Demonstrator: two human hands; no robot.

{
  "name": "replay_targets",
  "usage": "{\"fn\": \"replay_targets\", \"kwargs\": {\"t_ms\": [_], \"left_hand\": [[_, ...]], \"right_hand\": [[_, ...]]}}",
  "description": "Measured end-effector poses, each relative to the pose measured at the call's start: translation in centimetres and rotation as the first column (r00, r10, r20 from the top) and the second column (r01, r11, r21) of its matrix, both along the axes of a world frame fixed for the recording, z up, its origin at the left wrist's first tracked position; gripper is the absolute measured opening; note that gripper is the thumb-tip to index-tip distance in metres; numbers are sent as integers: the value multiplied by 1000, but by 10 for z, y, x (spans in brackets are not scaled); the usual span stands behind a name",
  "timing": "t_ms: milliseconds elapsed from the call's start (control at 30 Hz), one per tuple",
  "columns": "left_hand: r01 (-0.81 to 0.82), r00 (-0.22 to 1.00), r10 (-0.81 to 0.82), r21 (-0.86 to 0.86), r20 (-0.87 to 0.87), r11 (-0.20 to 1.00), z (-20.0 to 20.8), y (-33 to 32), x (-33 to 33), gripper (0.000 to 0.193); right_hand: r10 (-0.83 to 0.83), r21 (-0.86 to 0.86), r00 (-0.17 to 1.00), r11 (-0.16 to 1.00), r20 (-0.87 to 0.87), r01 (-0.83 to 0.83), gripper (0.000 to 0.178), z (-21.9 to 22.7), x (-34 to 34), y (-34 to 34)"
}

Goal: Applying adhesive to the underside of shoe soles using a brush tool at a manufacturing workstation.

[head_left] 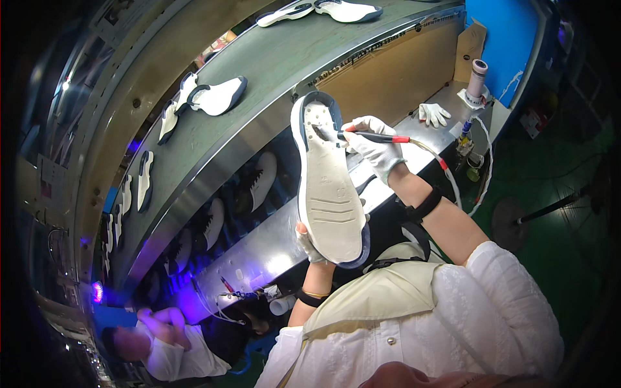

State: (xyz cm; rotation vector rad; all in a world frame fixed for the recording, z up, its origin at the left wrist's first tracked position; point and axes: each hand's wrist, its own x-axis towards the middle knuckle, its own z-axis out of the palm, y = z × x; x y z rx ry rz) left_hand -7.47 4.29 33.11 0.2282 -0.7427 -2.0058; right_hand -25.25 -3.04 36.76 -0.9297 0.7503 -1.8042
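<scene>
A white shoe sole (330,200) with a dark blue rim is tilted up in front of me, its holed heel end away from me. My left hand (309,244), in a pale glove with bare fingertips, grips its near end from the side and beneath; some of those fingers are hidden. A hose-fed brush (381,138) with a black and red handle is pinched in my gloved right hand (378,152). Its tip is at the inner edge of the sole's heel end, close to or touching it; I cannot tell which. A pale tube runs back from the handle.
Several white soles (220,96) lie on the curved green conveyor (265,71). Shoes stand on racks beneath it. On the metal bench (242,258) are a loose glove (433,114) and a pink-capped bottle (477,77). Another person (168,343) sits at the lower left.
</scene>
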Motion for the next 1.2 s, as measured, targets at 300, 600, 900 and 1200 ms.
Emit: {"fn": "replay_targets", "kwargs": {"t_ms": [300,600,900,1200], "left_hand": [[-27,1000,27,15,4,1000,0,6,-3,105],[5,1000,-4,-28,25,1000,-1,5,-4,104],[-131,984,134,-37,113,991,-5,12,-5,99],[-274,953,277,-42,120,961,-21,6,-1,88]], "right_hand": [[40,16,999,999,7,-40,13,0,-4,3],[-70,-292,936,956,-345,-36,18,-9,-2,3],[-226,-109,861,974,-456,198,14,6,28,22],[539,-281,780,840,318,-465,13,-1,34,33]]}}
